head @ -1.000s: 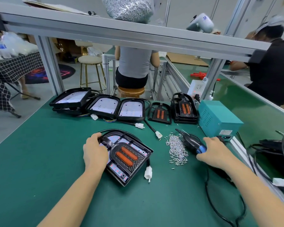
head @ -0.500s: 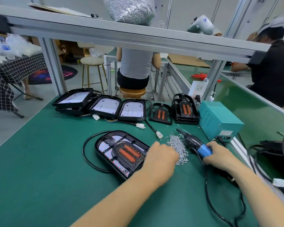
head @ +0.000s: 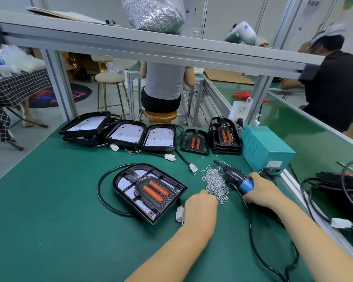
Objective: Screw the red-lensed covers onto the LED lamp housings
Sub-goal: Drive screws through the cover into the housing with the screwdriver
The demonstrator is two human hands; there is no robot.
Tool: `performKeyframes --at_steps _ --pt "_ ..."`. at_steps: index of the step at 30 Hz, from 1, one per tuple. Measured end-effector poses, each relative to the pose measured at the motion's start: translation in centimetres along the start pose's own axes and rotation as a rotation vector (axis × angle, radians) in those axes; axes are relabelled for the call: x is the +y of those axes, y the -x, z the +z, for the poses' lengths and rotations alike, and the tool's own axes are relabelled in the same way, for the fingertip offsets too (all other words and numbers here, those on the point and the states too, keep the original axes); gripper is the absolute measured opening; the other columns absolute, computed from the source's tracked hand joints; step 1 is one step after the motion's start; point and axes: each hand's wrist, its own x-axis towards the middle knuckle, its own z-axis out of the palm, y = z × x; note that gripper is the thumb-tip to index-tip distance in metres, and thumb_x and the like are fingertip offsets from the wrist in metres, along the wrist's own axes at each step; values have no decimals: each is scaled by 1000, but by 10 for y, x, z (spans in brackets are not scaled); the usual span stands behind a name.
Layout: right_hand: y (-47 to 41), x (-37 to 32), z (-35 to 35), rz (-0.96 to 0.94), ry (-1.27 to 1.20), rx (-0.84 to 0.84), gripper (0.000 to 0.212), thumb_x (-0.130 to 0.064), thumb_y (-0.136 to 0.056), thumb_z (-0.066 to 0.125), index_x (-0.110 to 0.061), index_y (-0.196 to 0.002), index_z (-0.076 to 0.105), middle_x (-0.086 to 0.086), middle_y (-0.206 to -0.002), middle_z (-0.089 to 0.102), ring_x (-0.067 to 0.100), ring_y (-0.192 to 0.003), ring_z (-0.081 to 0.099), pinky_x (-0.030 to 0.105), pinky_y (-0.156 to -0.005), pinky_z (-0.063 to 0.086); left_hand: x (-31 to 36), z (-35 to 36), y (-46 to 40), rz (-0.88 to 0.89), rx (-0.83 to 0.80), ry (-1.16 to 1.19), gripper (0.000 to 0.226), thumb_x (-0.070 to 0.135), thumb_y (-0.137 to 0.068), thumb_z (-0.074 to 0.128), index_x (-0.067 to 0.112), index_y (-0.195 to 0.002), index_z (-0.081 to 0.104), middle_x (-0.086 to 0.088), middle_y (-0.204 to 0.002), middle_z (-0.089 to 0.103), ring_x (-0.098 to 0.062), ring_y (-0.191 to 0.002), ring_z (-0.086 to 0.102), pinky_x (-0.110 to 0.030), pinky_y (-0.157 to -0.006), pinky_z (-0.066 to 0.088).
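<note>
Green bench (head: 49, 200): lamp housing (head: 149, 190) left of hands (head: 200, 208).

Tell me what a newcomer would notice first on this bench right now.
Probably the black lamp housing with its red-lensed cover, lying mid-table on the green mat. Just right of it a loose pile of small silver screws glints, with the left hand at its near edge. Further right, the right hand holds the black and blue electric screwdriver.
</note>
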Motion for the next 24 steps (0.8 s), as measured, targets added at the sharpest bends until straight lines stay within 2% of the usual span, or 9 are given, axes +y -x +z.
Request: performKeyframes --at_steps 3,5,8,10,13,15,17,21,24 --pt "-1 0 1 -21 37 -13 51 -17 -71 69 -20 -116 44 -1 -87 55 19 -78 58 26 -59 41 0 0 0 31 -13 -14 32 -14 -78 48 2 -103 60 -7 -77 36 -32 -93 58 -28 -45 15" --pt "-2 -2 2 -34 58 -8 47 -15 -71 65 -18 -114 46 0 -88 56 22 -83 59 27 -60 41 0 2 2 57 -23 -30 33 -13 -78 48 2 -107 55 -13 -103 51 -31 -98 57 -29 -45 14" --pt "-3 -9 1 -35 16 -14 74 -12 -69 64 -14 -139 38 2 -101 56 23 -85 60 26 -61 43 -3 4 4 61 -3 -46 28 -2 -87 42 3 -113 50 -13 -116 50 -30 -103 54 -32 -45 21" --pt "-1 -17 -2 -49 -63 -30 90 -11 -66 65 -15 -149 29 5 -103 55 19 -75 61 23 -53 43 -4 1 8 28 16 15 25 2 -89 39 5 -111 50 -12 -114 53 -31 -101 55 -37 -56 39" --pt "4 -30 -12 -119 -104 -22 68 -15 -56 66 -12 -122 50 3 -84 57 17 -60 58 19 -44 39 -11 -14 20 38 205 314 13 11 -90 42 12 -93 55 -8 -93 62 -31 -84 57 -39 -73 47" --pt "10 -41 -21 -167 -236 -17 51 -17 -44 62 -16 -94 54 4 -74 58 18 -53 53 18 -42 38 -19 -34 26 53 337 571 10 14 -86 51 15 -78 57 -2 -73 64 -23 -69 58 -35 -68 47" --pt "19 -55 -31 -205 -476 -35 41 -12 -40 61 -13 -80 51 1 -61 55 16 -46 48 19 -44 37 -31 -56 27 -5 373 821 18 9 -82 58 19 -67 59 4 -61 63 -14 -57 56 -28 -62 48" --pt "34 -80 -48 -278 -961 -207 53 -1 -40 58 -7 -93 55 -2 -55 53 10 -44 47 19 -42 39 -66 -84 21 -172 335 1343 17 -4 -80 64 8 -68 66 -4 -60 64 -10 -50 56 -20 -52 50" --pt "40 -100 -53 -361 -1276 -330 64 5 -43 58 -11 -105 57 3 -63 55 15 -53 51 26 -51 47 -91 -89 21 -221 322 1530 11 -6 -77 71 4 -74 69 -4 -62 66 -11 -54 60 -18 -56 52"
